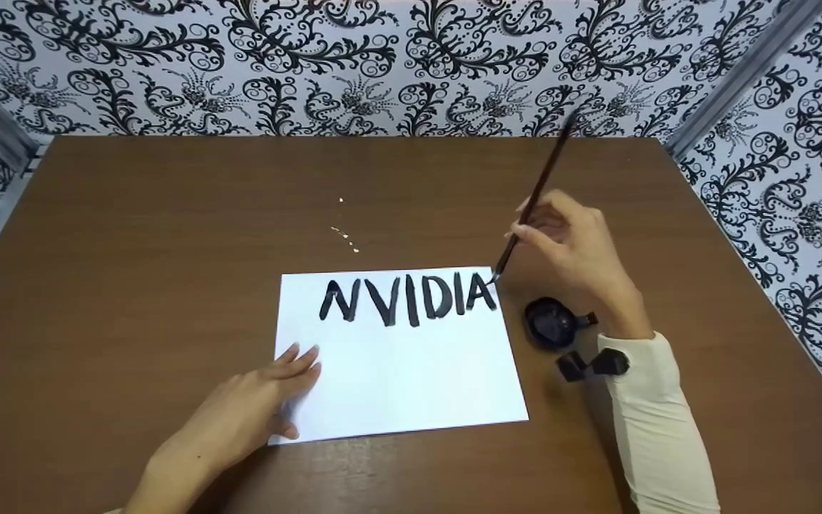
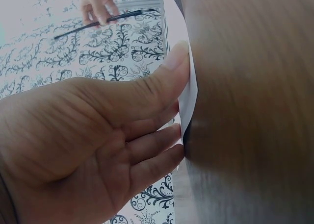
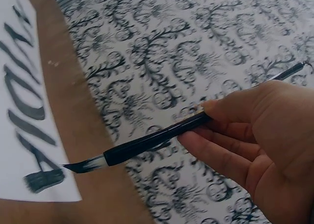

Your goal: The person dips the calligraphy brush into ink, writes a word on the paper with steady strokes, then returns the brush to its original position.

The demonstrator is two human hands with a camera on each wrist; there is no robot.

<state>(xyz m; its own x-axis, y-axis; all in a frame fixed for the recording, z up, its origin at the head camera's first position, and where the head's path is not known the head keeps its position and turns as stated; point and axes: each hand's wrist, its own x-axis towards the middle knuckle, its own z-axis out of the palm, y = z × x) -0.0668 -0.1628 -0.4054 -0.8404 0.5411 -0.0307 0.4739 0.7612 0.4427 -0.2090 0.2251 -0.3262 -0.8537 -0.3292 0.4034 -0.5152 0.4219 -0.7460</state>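
My right hand (image 1: 575,243) pinches a dark-handled paintbrush (image 1: 541,182) between thumb and fingers, its handle slanting up and away. In the right wrist view the brush's black, wet-looking bristles (image 3: 83,166) point at the right edge of the paper, close to the last letter. Black painted letters reading NVIDIA (image 1: 411,300) run along the top of the white sheet of paper (image 1: 411,385). With fingers spread, my left hand (image 1: 240,407) rests on the sheet's lower left part. The left wrist view shows its thumb (image 2: 174,62) at the edge of the paper, which lifts slightly there.
A small round black pot (image 1: 552,325) of dark paint stands right of the paper, below my right forearm's line. Black camera hardware (image 1: 593,364) sits at my right cuff. White specks (image 1: 343,234) dot the brown table (image 1: 168,214) beyond the sheet. Patterned wallpaper (image 1: 354,64) rises behind.
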